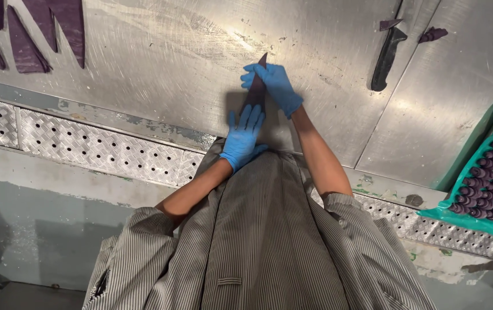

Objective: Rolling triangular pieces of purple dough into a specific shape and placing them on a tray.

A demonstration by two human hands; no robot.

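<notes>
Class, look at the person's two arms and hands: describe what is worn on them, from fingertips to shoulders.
Both hands wear thin, bright blue disposable gloves ending at the wrist: left hand, right hand. The forearms are bare. From the elbows up, both arms are covered by loose rolled-up sleeves of a jacket with fine grey and white stripes. No rings, watches or markings show.

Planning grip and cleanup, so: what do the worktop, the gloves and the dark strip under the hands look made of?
Worktop: bare metal, probably stainless steel, dull sheen with scratches. Gloves on left hand and right hand: thin blue rubbery material, likely nitrile, snug and creased. Dark strip: flat, matte purple-brown, soft-looking sheet, possibly dough; uncertain.
</notes>
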